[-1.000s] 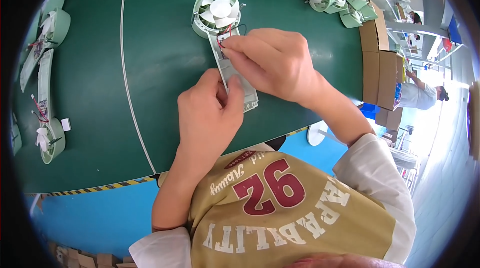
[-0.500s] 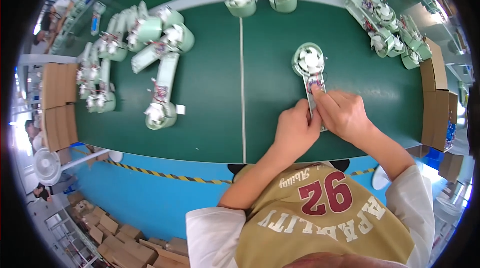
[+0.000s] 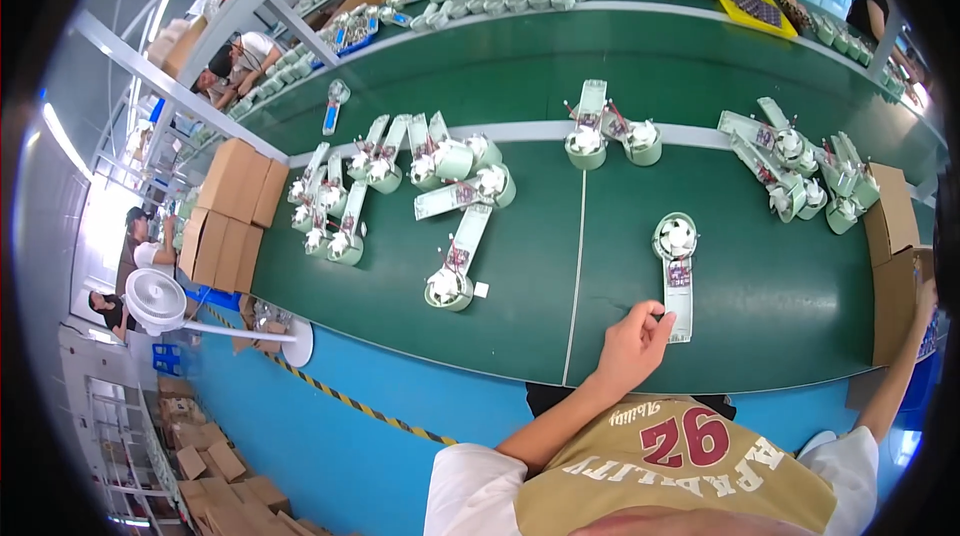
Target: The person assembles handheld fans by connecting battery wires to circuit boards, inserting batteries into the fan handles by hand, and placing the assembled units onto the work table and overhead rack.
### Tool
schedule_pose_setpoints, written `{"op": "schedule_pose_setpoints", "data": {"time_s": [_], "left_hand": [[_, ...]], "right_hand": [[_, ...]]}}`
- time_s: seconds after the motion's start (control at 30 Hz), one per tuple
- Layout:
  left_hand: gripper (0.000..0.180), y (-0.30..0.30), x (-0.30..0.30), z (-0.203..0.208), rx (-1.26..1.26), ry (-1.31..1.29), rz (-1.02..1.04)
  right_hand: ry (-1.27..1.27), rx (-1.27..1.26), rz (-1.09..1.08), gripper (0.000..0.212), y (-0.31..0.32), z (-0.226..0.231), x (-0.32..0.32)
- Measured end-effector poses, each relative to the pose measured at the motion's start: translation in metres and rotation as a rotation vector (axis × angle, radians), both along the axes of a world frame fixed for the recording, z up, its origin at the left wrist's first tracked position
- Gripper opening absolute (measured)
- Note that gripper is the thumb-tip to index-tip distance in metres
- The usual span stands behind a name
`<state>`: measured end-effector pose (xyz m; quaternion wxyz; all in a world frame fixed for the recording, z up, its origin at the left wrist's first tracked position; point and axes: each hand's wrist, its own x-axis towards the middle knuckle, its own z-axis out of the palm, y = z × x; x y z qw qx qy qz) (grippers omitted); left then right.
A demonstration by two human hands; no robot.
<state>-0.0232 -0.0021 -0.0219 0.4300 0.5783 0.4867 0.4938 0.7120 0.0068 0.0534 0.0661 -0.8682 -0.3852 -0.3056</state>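
Right hand (image 3: 925, 301) now off the pale green round-headed plastic fan part (image 3: 677, 271), out by the cardboard box (image 3: 893, 266), grip unclear; left hand (image 3: 633, 341) loosely curled, fingertips touching its handle on the green tabletop (image 3: 620, 196).

The person wears a mustard-yellow sleeveless jersey (image 3: 680, 466) over a white short-sleeved T-shirt (image 3: 470, 496). Dark red numerals edged in white sit on the chest, with pale arched lettering at six o'clock of them. Both forearms are bare, as are the left hand (image 3: 632, 344) and fingers.
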Motion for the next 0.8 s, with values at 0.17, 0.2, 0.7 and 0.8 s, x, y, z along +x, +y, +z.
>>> {"op": "schedule_pose_setpoints", "data": {"time_s": [0.17,0.2,0.7,0.8], "left_hand": [[0.012,0.001,0.001,-0.006,-0.051,-0.015,0.008],[0.012,-0.002,-0.004,-0.005,-0.049,-0.008,-0.016],[0.012,-0.007,-0.011,0.007,-0.002,-0.172,0.075],[0.012,-0.006,-0.009,0.02,0.043,-0.153,0.031]], "right_hand": [[0.386,-0.057,0.256,0.045,0.059,-0.007,-0.021],[0.463,-0.07,0.305,0.044,0.045,-0.023,-0.005],[0.055,0.401,0.348,0.046,-0.031,0.016,-0.009],[0.284,0.726,0.402,0.043,-0.033,0.036,-0.055]]}}
